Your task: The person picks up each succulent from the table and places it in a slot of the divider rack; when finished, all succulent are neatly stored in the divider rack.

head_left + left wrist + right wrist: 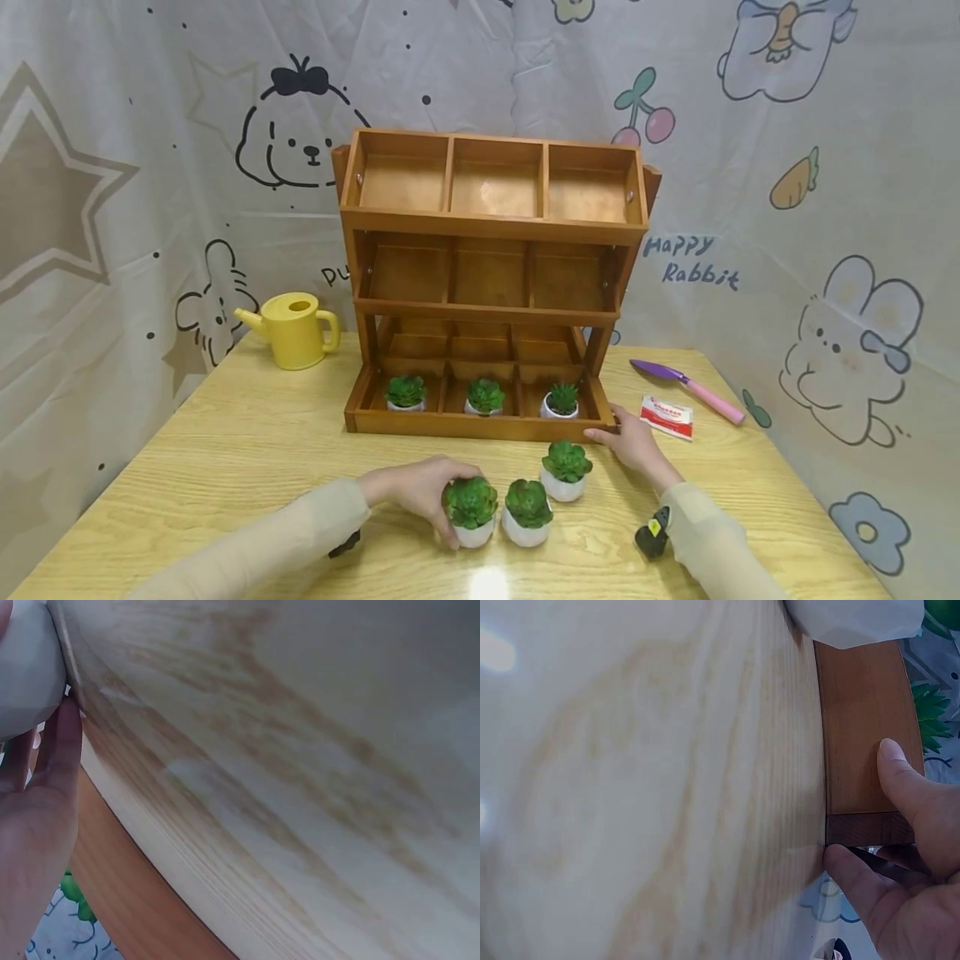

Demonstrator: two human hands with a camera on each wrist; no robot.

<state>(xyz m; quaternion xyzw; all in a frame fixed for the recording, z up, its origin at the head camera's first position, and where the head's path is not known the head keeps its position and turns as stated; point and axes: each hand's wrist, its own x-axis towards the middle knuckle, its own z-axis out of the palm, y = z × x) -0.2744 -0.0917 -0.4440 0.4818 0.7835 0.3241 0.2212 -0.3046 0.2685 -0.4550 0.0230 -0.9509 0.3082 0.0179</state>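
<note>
My left hand (423,492) holds a potted succulent (471,510) at the front of the table, thumb and fingers on either side. In the left wrist view, that hand's fingers (60,750) touch a white pot (28,667). A second succulent (527,512) stands just right of it, and a third (566,471) sits farther back. With thumb in front and fingers at the side, my right hand (636,442) grips the lower right corner of a brown wooden shelf (480,427). The right wrist view shows this thumb (900,776) on the shelf's front board (866,727).
Three small potted plants, including a spiky one (561,400), stand in the shelf's bottom front compartments. A yellow watering can (296,332) is at the back left. To the right lie a red and white packet (667,417) and a purple trowel (690,385) with a pink handle.
</note>
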